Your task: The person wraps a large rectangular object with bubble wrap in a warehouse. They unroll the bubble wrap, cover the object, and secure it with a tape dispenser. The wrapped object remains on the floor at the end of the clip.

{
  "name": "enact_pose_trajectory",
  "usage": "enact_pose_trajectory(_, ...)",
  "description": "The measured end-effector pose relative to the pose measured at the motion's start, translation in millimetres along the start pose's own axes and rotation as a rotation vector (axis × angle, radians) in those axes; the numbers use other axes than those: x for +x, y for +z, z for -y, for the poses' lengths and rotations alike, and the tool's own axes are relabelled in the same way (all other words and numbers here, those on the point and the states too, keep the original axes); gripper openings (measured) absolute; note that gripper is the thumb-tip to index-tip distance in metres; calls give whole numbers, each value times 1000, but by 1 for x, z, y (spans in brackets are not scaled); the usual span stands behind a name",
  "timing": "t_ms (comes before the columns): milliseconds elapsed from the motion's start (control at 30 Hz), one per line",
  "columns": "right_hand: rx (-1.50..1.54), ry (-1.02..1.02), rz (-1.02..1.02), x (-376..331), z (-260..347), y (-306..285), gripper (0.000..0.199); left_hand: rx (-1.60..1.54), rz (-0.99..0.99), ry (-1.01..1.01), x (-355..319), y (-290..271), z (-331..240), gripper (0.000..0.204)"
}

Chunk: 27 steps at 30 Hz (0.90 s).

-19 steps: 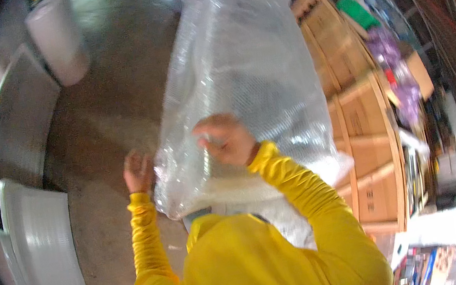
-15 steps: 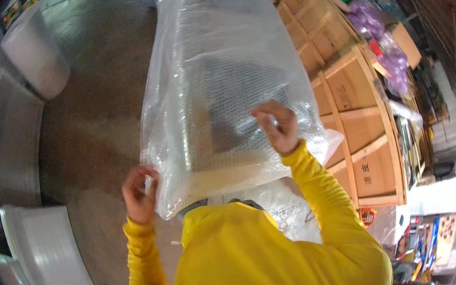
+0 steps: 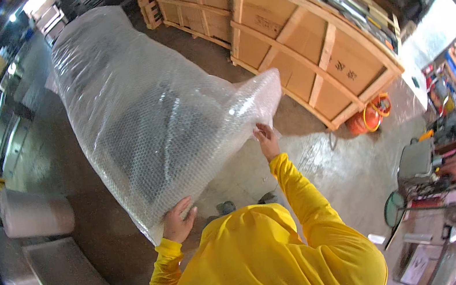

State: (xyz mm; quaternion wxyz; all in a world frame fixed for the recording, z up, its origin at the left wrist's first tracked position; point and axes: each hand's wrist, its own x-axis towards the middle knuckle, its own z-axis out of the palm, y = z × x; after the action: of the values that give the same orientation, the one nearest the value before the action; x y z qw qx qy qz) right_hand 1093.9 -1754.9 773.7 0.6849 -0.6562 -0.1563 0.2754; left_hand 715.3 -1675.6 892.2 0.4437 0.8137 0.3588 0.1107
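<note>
A workshop with a bare concrete floor (image 3: 336, 168) spreads out below, crowded at its far side with large wooden crates (image 3: 307, 44) of pale plywood braced by diagonal slats, standing in a row along the upper right. Largest of all in the middle of the view is a long bulky object wrapped in clear bubble wrap (image 3: 148, 113), lying slanted from the upper left down toward the lower middle, a dark shape showing dimly through the plastic. Below it a person in a yellow hooded top (image 3: 268, 265) fills the lower edge, both sleeves reaching up to the bundle. At the left stands a roll of bubble wrap (image 3: 37, 219) on its side, near a grey metal cabinet (image 3: 67, 282) that runs along the lower left. On the right, a grey chair (image 3: 417, 159) sits amid cluttered equipment, and a small orange gas cylinder (image 3: 367, 117) rests on the floor just beside the corner of the nearest crate. The left hand (image 3: 178, 222) presses against the lower end of the bundle, fingers spread and curled around the wrap's edge in a loose grip. The right hand (image 3: 267, 140) pinches the loose flap of wrap at the bundle's right-hand corner, its grip closed on the plastic.
</note>
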Motion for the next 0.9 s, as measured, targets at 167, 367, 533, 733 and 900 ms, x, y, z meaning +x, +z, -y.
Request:
enact_pose_trajectory(167,3,141,-191,29,-12,-48,78,86,-126,-57,4,11,2,29)
enact_pose_trajectory(367,75,231,-2,73,-20,-45,70,147,-225,-184,6,19,-3,26)
enact_pose_trajectory(533,110,-171,-104,122,-26,-29,43,109,-269,-188,10,22,-5,28)
enact_pose_trajectory(733,88,-113,3,155,-38,-28,39,67,-255,-300,5,24,-5,32)
enact_pose_trajectory(900,175,109,-103,159,-60,-83,76,530,-339,-300,-8,58,-11,44)
